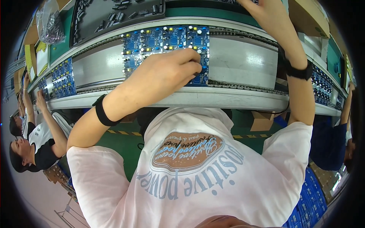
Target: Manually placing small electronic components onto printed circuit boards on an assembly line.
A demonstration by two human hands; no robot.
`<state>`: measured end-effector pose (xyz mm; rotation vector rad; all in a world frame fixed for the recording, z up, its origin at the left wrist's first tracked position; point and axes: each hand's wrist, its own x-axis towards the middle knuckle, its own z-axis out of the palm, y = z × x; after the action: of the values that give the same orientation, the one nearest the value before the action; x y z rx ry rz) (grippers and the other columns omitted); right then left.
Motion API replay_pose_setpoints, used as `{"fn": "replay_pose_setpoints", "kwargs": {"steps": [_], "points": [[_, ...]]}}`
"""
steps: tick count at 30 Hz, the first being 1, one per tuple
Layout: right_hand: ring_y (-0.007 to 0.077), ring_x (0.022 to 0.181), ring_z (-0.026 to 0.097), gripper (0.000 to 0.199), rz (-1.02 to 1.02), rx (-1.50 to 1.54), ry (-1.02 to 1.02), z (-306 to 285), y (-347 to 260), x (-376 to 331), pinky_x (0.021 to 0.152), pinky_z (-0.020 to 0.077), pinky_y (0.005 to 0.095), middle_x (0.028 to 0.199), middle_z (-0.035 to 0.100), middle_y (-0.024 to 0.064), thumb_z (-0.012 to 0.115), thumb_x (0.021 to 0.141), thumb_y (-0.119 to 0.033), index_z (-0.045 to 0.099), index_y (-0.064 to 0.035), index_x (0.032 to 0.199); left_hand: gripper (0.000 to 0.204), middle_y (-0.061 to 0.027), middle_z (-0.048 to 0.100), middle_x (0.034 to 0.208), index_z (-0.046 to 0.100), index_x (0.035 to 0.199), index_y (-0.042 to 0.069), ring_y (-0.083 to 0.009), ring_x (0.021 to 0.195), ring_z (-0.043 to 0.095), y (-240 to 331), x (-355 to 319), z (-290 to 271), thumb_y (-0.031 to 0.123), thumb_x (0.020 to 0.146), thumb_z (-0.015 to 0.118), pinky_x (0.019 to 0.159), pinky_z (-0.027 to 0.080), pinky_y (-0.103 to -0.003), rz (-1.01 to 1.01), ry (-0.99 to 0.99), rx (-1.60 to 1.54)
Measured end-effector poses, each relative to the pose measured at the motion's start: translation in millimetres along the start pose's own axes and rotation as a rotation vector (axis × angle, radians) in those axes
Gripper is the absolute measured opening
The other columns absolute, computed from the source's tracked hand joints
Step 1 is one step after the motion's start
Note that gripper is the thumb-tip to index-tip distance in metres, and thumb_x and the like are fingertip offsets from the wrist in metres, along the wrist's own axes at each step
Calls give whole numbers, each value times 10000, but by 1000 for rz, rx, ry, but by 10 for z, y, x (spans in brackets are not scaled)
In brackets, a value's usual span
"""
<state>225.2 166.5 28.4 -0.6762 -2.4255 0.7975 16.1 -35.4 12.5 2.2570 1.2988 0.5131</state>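
My left hand (163,70) is over the right part of a blue circuit board panel (131,60) that lies across the conveyor rails. Its fingers are bent and pressed together at the board's surface, and whatever they hold, if anything, is hidden. The panel carries repeated groups of small parts: yellow blocks, blue discs and pale round cans. My right hand (268,11) reaches up past the far rail beside a dark tray (213,5) at the top edge. Its fingertips run out of the picture, so their grip does not show. Both wrists wear black bands.
A black tray (100,13) of loose dark cylindrical components stands beyond the rail, left of a cardboard box (310,17). A plastic bag of parts (51,26) sits far left. More blue panels (62,78) lie along the conveyor (243,60). Other people work on both sides.
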Motion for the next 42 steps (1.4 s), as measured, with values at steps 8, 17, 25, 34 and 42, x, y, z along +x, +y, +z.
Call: {"fn": "replay_pose_setpoints", "kwargs": {"steps": [8,17,25,34,42], "points": [[79,875,663,88,-85,1034,4,457,193,-295,795,562,223,968,683,40,607,1016,-10,629,5,1100,276,-87,667,1089,682,1087,11,-285,941,699,-14,53,31,42,816,641,767,585,-371,99,-38,135],[118,753,685,159,554,950,-79,234,-211,-371,721,567,246,883,727,71,602,1022,-60,691,16,1129,252,-78,648,1003,668,1021,15,-217,856,691,10,8,48,70,775,665,716,579,-359,180,-75,310],[148,895,744,206,417,672,-115,273,-105,-476,803,592,247,966,762,98,599,1053,-148,663,-4,1186,178,-73,648,964,675,992,55,-271,862,686,-24,85,-46,94,819,664,727,566,-377,118,56,180],[123,889,731,160,322,577,-87,392,-159,-480,783,580,225,954,757,80,618,1038,-94,654,5,1159,113,-187,671,909,698,975,14,-385,923,663,-1063,305,-871,45,879,647,827,530,-462,-200,283,579],[118,510,473,156,-35,-74,-104,608,-351,-287,511,366,291,563,442,18,754,906,-148,732,-92,1050,155,-148,694,920,712,1052,-24,-316,858,690,-615,362,-960,6,906,672,795,561,-370,-233,244,402]]}}
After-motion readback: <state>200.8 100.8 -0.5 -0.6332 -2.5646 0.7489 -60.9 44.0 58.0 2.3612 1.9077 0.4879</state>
